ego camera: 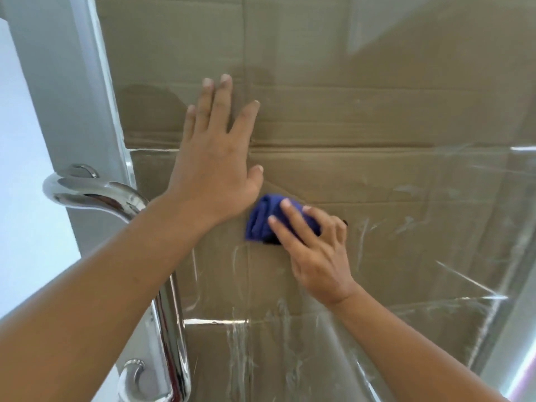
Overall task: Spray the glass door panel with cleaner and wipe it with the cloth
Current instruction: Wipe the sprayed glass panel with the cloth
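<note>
Head view. The left hand (216, 158) lies flat on the glass door panel (377, 198), fingers straight and spread, apparently to brace the door. The right hand (316, 248) presses the bunched blue cloth (261, 219) against the glass just below it, fingers curled over the wad (long axis roughly upright). Smears remain lower down.

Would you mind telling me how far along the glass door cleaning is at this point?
Spraying looks done: wet streaks and smears cover the glass door panel, mostly lower down and to the right. Wiping is in hand: the right hand presses the bunched blue cloth against the glass, while the left hand lies flat on the panel, apparently steadying it. Left to do: the streaked lower and right areas. No spray bottle is in view.
</note>
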`<state>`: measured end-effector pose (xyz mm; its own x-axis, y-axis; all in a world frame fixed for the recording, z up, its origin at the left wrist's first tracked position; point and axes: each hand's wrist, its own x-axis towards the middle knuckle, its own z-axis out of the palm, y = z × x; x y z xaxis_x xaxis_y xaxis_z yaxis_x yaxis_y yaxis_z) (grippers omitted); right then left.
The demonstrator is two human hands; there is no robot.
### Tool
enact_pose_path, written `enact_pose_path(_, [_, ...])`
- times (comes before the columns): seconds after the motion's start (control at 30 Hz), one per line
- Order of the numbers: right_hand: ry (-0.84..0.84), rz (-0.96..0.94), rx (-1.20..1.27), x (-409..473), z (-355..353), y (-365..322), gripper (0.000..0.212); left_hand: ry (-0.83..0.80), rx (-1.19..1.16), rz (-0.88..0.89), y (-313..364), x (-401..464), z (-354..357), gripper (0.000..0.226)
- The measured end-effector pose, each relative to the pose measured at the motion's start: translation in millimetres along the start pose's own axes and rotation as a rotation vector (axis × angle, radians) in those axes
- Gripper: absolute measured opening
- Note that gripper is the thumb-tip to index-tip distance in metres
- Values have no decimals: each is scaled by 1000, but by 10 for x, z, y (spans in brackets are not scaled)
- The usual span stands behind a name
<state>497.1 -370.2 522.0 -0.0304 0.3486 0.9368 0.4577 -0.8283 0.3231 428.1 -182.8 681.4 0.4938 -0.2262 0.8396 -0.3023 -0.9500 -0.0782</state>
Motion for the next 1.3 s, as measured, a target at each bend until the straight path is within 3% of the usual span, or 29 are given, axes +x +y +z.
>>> enact_pose_path(0.07, [-11, -31, -15, -80, -49, 134, 49, -3, -20, 70, 97, -63, 101, 79])
enact_pose_path(0.2, [195, 554, -32, -66, -105, 366, 47, -26, -43, 125, 239, -181, 265, 74])
enact_pose_path(0.23, [216, 600, -45, -73, -107, 354, 47, -30, -46, 131, 266, -200, 301, 73])
enact_pose_path(0.27, [188, 548, -54, -105, -107, 321, 48, -28, -49, 139, 293, -211, 334, 72])
enact_pose_path(0.37, [-17, 107, -21, -304, -152, 289, 50, -22, -60, 149, 381, -229, 419, 70])
enact_pose_path(0.43, [-41, 56, -34, -377, -209, 435, 47, -24, -70, 149, 437, -236, 464, 70])
enact_pose_path(0.6, [244, 764, -31, -275, -235, 738, 46, -43, -66, 145, 554, -256, 534, 70])
enact_pose_path(0.63, [235, 761, -41, -274, -237, 725, 47, -40, -71, 145, 579, -252, 547, 70])
enact_pose_path(0.77, [-5, 191, -52, -475, -332, 729, 48, -22, -97, 167, 718, -219, 602, 71])
enact_pose_path(0.8, [-25, 151, -61, -502, -366, 798, 48, -19, -101, 173, 756, -210, 617, 71])
enact_pose_path(0.87, [56, 326, -65, -503, -381, 948, 47, -20, -97, 181, 823, -195, 644, 71])
enact_pose_path(0.97, [227, 814, -17, -394, -389, 1082, 48, -21, -96, 187, 907, -173, 685, 70])
enact_pose_path(1.0, [230, 845, -25, -371, -392, 1074, 49, -21, -99, 191, 932, -162, 700, 70])
enact_pose_path(1.03, [197, 780, -39, -383, -388, 1052, 49, -21, -101, 194, 957, -151, 717, 70])
enact_pose_path(1.17, [-16, 191, -87, -554, -471, 1113, 53, -18, -103, 222, 1099, -104, 794, 72])
enact_pose_path(1.23, [27, 234, -124, -580, -508, 1271, 50, -22, -98, 238, 1182, -85, 826, 75])
enact_pose_path(1.3, [166, 576, -72, -525, -527, 1411, 48, -22, -92, 248, 1249, -63, 846, 77])
